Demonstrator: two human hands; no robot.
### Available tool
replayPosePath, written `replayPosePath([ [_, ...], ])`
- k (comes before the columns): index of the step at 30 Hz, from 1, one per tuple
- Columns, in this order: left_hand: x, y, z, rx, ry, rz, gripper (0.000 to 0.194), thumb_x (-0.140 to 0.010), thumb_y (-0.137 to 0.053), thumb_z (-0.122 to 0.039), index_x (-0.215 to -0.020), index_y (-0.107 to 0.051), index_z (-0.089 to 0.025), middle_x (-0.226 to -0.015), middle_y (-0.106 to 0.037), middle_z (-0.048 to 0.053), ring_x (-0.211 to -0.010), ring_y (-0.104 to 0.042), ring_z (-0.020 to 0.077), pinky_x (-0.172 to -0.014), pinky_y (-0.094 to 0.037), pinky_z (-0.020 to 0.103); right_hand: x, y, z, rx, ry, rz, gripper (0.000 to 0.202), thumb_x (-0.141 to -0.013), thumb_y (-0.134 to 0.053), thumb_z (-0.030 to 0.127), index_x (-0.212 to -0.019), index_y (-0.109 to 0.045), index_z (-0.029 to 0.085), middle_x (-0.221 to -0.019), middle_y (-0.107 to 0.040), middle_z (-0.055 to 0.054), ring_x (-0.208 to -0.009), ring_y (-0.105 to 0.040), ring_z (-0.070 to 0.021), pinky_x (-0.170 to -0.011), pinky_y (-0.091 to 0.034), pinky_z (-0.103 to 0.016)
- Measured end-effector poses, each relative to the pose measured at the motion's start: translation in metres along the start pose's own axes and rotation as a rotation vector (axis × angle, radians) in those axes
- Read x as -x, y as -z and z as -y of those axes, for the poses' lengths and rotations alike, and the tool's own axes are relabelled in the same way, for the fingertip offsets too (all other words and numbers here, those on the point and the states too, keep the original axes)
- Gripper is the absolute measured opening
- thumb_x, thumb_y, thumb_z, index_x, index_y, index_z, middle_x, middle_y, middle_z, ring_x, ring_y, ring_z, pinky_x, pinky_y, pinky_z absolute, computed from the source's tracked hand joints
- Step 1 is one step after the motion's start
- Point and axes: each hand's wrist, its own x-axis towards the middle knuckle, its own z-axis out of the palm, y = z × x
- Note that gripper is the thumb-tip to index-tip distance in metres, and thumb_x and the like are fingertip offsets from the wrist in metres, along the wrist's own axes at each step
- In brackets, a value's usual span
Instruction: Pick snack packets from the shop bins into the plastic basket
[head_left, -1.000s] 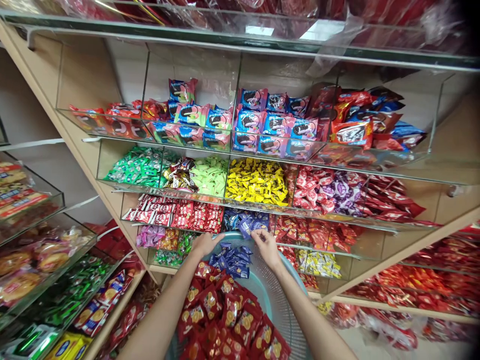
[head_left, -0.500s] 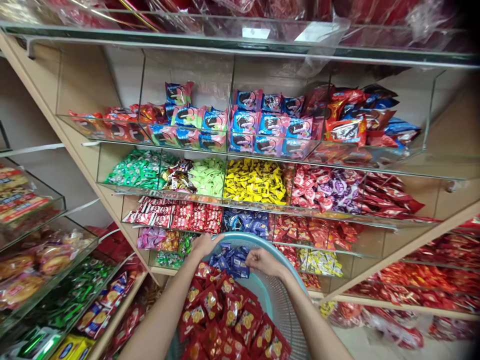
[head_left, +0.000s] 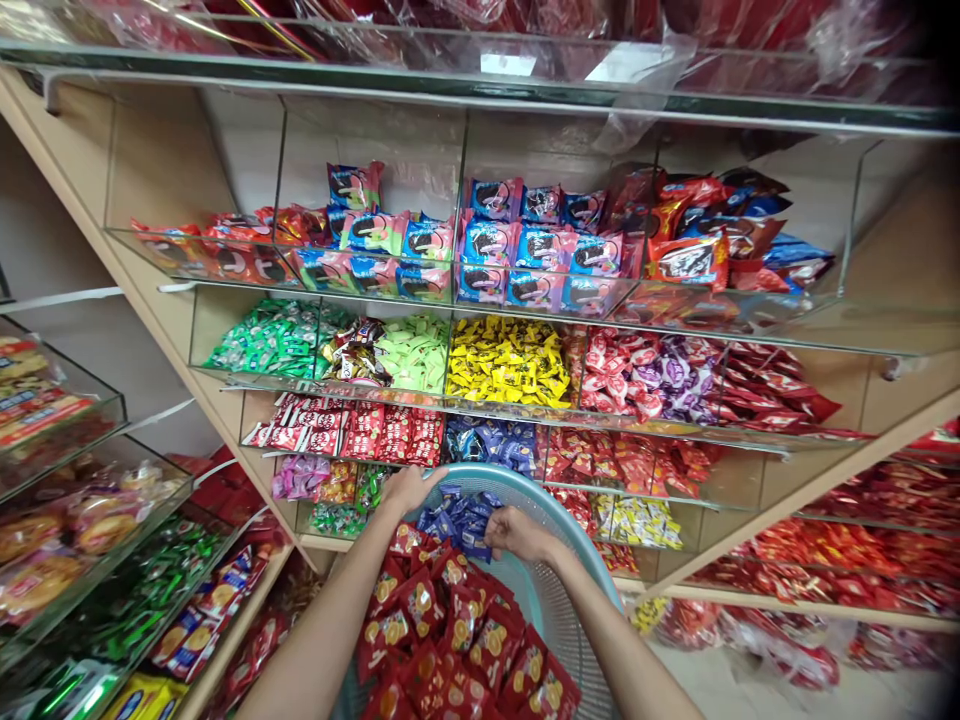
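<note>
My left hand (head_left: pixel 409 488) is closed on the far left rim of a teal plastic basket (head_left: pixel 592 545), thumb stretched along the edge. Inside the basket, my right hand (head_left: pixel 516 533) has its fingers curled at the right side of a small heap of blue candy packets (head_left: pixel 459 518). Its fingertips touch the packets; whether one is pinched between them is hidden. A big pile of red packets with an orange fruit print (head_left: pixel 457 635) fills the near part of the basket. The basket's far edge is up against the lower shelves.
A glass-fronted shelf unit (head_left: pixel 480 410) stands ahead, its bins holding yellow candies (head_left: pixel 510 362), green candies (head_left: pixel 262 335) and blue-pink cookie packs (head_left: pixel 540 245). More blue packets (head_left: pixel 491 443) sit just beyond the basket. Side shelves hold wrapped breads (head_left: pixel 97 520) at left and red packets (head_left: pixel 862 540) at right.
My right hand has shifted slightly left and down over the blue packets. My left hand stays on the rim, and the view has moved only a little.
</note>
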Motion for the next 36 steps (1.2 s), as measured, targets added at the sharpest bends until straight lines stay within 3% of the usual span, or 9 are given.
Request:
replayPosePath([
  [5,0.002,0.003,-0.002,0.009,-0.002,-0.005,0.085,-0.058,-0.011,-0.081,-0.086,-0.06,-0.018,-0.09,-0.062,0.014,-0.083,-0.056,0.0298,-0.067,-0.04,0.037,-0.001,-0.002,0.002,0.021,-0.014,-0.055,0.021,-0.071,-0.052,0.035,-0.068,-0.057,0.015,-0.054,-0.062,-0.002,-0.049,-0.051,-0.0101,-0.046,-0.035,-0.018],
  [8,0.004,0.004,-0.003,0.009,-0.004,-0.002,0.085,-0.058,-0.01,-0.081,-0.084,-0.06,-0.018,-0.089,-0.062,0.013,-0.083,-0.056,0.0295,-0.067,-0.04,0.037,0.0,0.008,0.011,0.031,0.002,-0.151,0.028,-0.073,-0.049,0.041,-0.067,-0.056,0.014,-0.051,-0.06,-0.001,-0.045,-0.048,-0.0092,-0.045,-0.034,-0.018],
  [12,0.004,0.005,-0.004,0.007,0.0,0.007,0.084,-0.059,-0.01,-0.08,-0.083,-0.06,-0.017,-0.089,-0.062,0.014,-0.083,-0.057,0.0289,-0.068,-0.041,0.036,-0.007,0.035,0.02,0.159,-0.055,-0.42,0.034,-0.077,-0.041,0.043,-0.063,-0.054,0.015,-0.051,-0.058,-0.001,-0.047,-0.049,-0.0093,-0.048,-0.033,-0.018],
  [15,0.004,0.005,-0.004,0.006,-0.005,0.006,0.083,-0.06,-0.01,-0.08,-0.083,-0.06,-0.018,-0.088,-0.062,0.013,-0.082,-0.057,0.029,-0.068,-0.041,0.037,-0.019,0.056,0.02,0.354,-0.226,-0.67,0.03,-0.076,-0.042,0.04,-0.065,-0.056,0.016,-0.06,-0.06,-0.004,-0.056,-0.054,-0.012,-0.051,-0.033,-0.02],
  [17,0.004,0.005,-0.004,0.009,-0.013,0.009,0.083,-0.06,-0.009,-0.079,-0.083,-0.06,-0.018,-0.088,-0.062,0.013,-0.082,-0.057,0.0293,-0.068,-0.041,0.037,-0.029,0.065,0.018,0.448,-0.375,-0.742,0.027,-0.075,-0.045,0.04,-0.07,-0.058,0.017,-0.069,-0.062,-0.006,-0.067,-0.057,-0.0153,-0.055,-0.035,-0.021],
  [20,0.004,0.004,-0.003,0.015,-0.01,0.012,0.084,-0.059,-0.009,-0.08,-0.085,-0.06,-0.018,-0.089,-0.062,0.014,-0.083,-0.057,0.0295,-0.068,-0.041,0.037,-0.044,0.069,0.015,0.48,-0.58,-0.701,0.03,-0.071,-0.049,0.044,-0.078,-0.061,0.017,-0.083,-0.063,-0.012,-0.08,-0.058,-0.0196,-0.062,-0.039,-0.024],
  [23,0.003,0.003,-0.002,0.014,-0.001,0.003,0.085,-0.059,-0.009,-0.08,-0.087,-0.059,-0.017,-0.091,-0.061,0.014,-0.084,-0.056,0.0292,-0.067,-0.041,0.035,-0.058,0.067,0.011,0.45,-0.668,-0.678,0.036,-0.069,-0.052,0.045,-0.086,-0.061,0.015,-0.092,-0.061,-0.016,-0.086,-0.058,-0.0214,-0.067,-0.041,-0.027],
  [29,0.004,0.002,-0.001,0.017,0.017,0.001,0.083,-0.06,-0.011,-0.079,-0.085,-0.059,-0.017,-0.089,-0.062,0.013,-0.083,-0.057,0.0278,-0.066,-0.041,0.033,-0.07,0.065,0.0,0.409,-0.646,-0.687,0.038,-0.066,-0.054,0.045,-0.087,-0.061,0.015,-0.095,-0.061,-0.016,-0.086,-0.058,-0.0235,-0.065,-0.042,-0.029],
  [36,0.004,0.002,-0.002,0.015,0.012,0.002,0.081,-0.061,-0.012,-0.079,-0.084,-0.059,-0.017,-0.089,-0.062,0.013,-0.082,-0.057,0.0275,-0.066,-0.041,0.033,-0.064,0.066,-0.007,0.325,-0.526,-0.731,0.024,-0.066,-0.052,0.038,-0.073,-0.063,0.018,-0.078,-0.064,-0.011,-0.069,-0.059,-0.0182,-0.053,-0.037,-0.023],
])
